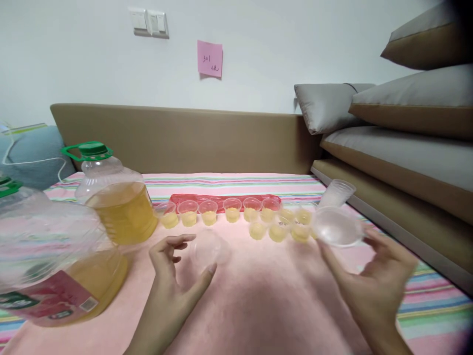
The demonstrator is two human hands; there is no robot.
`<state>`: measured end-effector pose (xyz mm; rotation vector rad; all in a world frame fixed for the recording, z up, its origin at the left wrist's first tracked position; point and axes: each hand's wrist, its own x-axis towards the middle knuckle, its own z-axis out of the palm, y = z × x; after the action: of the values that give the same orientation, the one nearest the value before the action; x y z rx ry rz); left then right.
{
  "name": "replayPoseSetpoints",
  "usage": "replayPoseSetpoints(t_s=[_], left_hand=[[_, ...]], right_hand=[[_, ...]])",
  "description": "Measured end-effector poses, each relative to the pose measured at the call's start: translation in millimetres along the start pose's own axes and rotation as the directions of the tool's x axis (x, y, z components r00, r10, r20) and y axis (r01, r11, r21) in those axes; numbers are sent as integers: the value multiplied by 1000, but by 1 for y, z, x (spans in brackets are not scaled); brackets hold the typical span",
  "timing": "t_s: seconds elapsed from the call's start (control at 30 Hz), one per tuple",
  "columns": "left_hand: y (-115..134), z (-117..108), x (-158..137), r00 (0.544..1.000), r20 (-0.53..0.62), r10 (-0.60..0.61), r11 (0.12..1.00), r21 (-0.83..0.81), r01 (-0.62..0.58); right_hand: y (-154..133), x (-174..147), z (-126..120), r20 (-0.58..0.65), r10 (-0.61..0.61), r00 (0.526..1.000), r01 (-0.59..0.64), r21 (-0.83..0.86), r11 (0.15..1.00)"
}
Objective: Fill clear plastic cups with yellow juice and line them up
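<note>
"Two bare hands are shown above a pink cloth (240, 315). How do the fingers of the left hand (175, 288) stand?"

"Well apart and curved: thumb and forefinger form a wide C, with a single clear cup (209, 248) in view between their tips, over the cloth. The cup is blurred, and whether the thumb touches it cannot be told."

"And the right hand (375, 278)?"

"Its fingers are closed about a stack of nested clear cups (339, 228). The thumb bears on the left side and the other fingers on the right; the wide mouth faces the camera, while the narrow end points up and away."

"Which vessels stand beyond the hands?"

"Small cups of yellow liquid (232, 214) form a row across the far part of the cloth, with further cups grouped in front of its right end. Crumpled red plastic (219, 201) lies just behind the row."

"And to the left?"

"Two large bottles, both holding amber liquid: the rear bottle (125, 217) has a green cap (93, 150), and the front bottle (105, 281) bears a pink label (55, 298)."
</note>
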<state>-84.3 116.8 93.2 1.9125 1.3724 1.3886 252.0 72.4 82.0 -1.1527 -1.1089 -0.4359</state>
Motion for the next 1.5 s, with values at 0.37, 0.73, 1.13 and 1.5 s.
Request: replayPoseSetpoints(t_s=[0.37,0.73,1.13,1.5], left_hand=[[8,13,-15,940,293,-174,983,101,150],[14,17,-15,934,303,-191,981,102,167],[14,18,-16,935,291,-205,979,74,191],[8,23,-16,932,312,-184,983,44,180]], right_hand=[[124,15,-55,-254,369,894,-428,-236,873],[152,3,-51,-206,573,793,-609,-233,758],[155,6,-60,-186,630,754,-657,-218,721],[153,15,-73,-310,360,880,-430,-201,880]])
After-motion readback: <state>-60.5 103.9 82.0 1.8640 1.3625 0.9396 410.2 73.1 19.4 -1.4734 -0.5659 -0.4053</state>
